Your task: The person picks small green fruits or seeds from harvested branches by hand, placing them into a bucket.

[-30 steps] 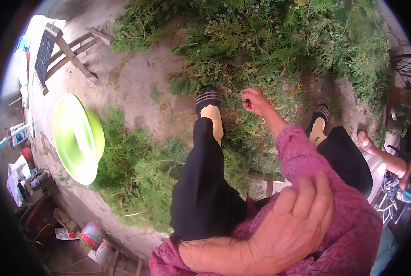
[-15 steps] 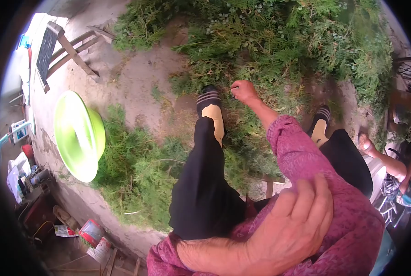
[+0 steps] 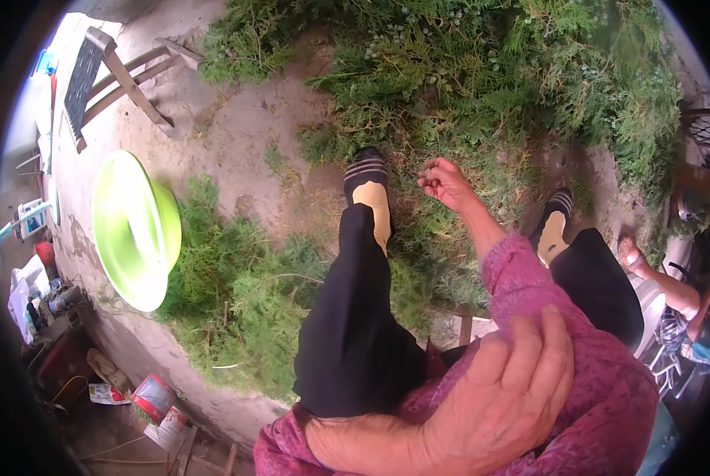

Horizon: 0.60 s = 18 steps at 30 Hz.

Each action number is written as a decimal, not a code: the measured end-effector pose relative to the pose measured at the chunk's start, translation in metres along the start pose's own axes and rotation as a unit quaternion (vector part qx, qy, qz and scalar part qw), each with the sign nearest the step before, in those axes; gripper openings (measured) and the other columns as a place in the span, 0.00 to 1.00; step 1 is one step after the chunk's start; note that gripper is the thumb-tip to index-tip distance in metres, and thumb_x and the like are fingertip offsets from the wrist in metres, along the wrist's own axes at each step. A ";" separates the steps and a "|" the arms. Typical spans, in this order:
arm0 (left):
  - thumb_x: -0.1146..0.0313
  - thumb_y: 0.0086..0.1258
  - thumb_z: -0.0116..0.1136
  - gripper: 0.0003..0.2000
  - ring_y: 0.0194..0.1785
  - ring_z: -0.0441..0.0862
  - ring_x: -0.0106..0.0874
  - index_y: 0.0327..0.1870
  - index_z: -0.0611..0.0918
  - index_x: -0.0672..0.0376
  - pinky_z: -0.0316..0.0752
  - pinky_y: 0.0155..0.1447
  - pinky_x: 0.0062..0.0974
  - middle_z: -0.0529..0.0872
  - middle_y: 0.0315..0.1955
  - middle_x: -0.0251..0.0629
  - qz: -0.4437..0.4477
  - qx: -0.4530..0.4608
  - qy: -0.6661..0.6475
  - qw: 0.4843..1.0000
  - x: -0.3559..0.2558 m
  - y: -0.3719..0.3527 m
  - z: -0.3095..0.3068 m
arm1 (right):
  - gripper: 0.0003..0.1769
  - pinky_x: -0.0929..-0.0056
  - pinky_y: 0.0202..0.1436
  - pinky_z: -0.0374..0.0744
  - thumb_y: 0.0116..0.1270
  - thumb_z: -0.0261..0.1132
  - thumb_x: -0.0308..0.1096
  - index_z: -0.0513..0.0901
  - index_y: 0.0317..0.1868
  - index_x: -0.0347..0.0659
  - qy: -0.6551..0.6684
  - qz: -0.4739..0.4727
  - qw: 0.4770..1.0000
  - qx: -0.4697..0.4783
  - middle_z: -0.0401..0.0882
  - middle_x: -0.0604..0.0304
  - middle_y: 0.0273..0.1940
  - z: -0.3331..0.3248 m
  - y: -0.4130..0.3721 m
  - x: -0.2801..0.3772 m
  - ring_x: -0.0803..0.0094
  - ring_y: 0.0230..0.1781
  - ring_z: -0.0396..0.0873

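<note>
My right hand (image 3: 448, 184) reaches out over the ground between my feet, just right of my striped dark shoe (image 3: 365, 165). Its fingers are curled with the tips together; a tiny dark bit shows at them, too small to name. Below and around it lie cut green conifer sprigs (image 3: 442, 230). My left hand (image 3: 502, 385) lies across the pink patterned sleeve (image 3: 521, 282) of my right arm, fingers stretched over the cloth, nothing visible in it. A large heap of conifer branches (image 3: 482, 87) with small pale berries or cones spreads beyond my feet.
A bright green basin (image 3: 136, 230) stands tilted at the left beside another pile of sprigs (image 3: 244, 301). Behind it is a wooden stool (image 3: 121, 83). Buckets (image 3: 155, 399) and clutter sit lower left. Another person's leg (image 3: 664, 289) shows at the right.
My right hand has moved slightly right and toward me, and its fingers have loosened from a tighter fist. My left hand stays on the sleeve.
</note>
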<state>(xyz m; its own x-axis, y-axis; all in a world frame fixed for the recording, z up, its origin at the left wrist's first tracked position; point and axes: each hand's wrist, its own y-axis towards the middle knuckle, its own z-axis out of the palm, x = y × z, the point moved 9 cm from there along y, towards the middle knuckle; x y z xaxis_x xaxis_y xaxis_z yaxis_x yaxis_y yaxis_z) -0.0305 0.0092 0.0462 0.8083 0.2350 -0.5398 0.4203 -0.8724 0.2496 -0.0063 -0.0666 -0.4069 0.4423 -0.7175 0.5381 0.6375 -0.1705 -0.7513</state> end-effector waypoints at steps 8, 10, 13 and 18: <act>0.66 0.52 0.49 0.18 0.42 0.71 0.42 0.40 0.78 0.70 0.67 0.38 0.33 0.74 0.43 0.55 0.006 -0.003 0.014 1.000 0.000 0.003 0.001 | 0.07 0.81 0.23 0.75 0.57 0.61 0.28 0.77 0.37 0.39 -0.102 -0.051 0.992 -0.049 0.78 0.59 0.31 0.005 0.052 0.039 0.78 0.29 0.78; 0.67 0.52 0.49 0.17 0.41 0.72 0.42 0.40 0.78 0.70 0.68 0.39 0.34 0.74 0.43 0.55 0.005 -0.015 0.022 1.000 0.003 0.006 -0.001 | 0.12 0.75 0.30 0.78 0.53 0.65 0.32 0.80 0.40 0.39 -0.324 -0.098 0.928 -0.156 0.80 0.57 0.35 0.002 0.070 0.052 0.75 0.33 0.79; 0.67 0.52 0.50 0.17 0.41 0.73 0.43 0.40 0.78 0.70 0.68 0.40 0.34 0.74 0.43 0.54 -0.003 -0.029 0.021 0.999 0.006 0.008 0.000 | 0.13 0.74 0.25 0.75 0.54 0.66 0.33 0.81 0.37 0.34 -0.530 -0.254 0.784 -0.201 0.81 0.57 0.31 0.019 0.075 0.066 0.75 0.23 0.77; 0.67 0.52 0.50 0.17 0.42 0.73 0.43 0.40 0.78 0.70 0.68 0.40 0.35 0.74 0.43 0.54 -0.013 -0.030 0.027 0.999 0.007 0.007 -0.001 | 0.10 0.73 0.24 0.74 0.53 0.67 0.31 0.81 0.34 0.36 -0.470 -0.158 0.843 -0.208 0.80 0.58 0.28 0.002 0.083 0.051 0.76 0.21 0.75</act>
<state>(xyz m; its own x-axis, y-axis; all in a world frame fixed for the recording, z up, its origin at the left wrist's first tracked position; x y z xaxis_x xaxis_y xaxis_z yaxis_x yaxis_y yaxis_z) -0.0219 0.0053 0.0449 0.8176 0.2814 -0.5022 0.4637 -0.8390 0.2848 0.0700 -0.1164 -0.4407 0.7210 0.2272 0.6547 0.6276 -0.6146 -0.4779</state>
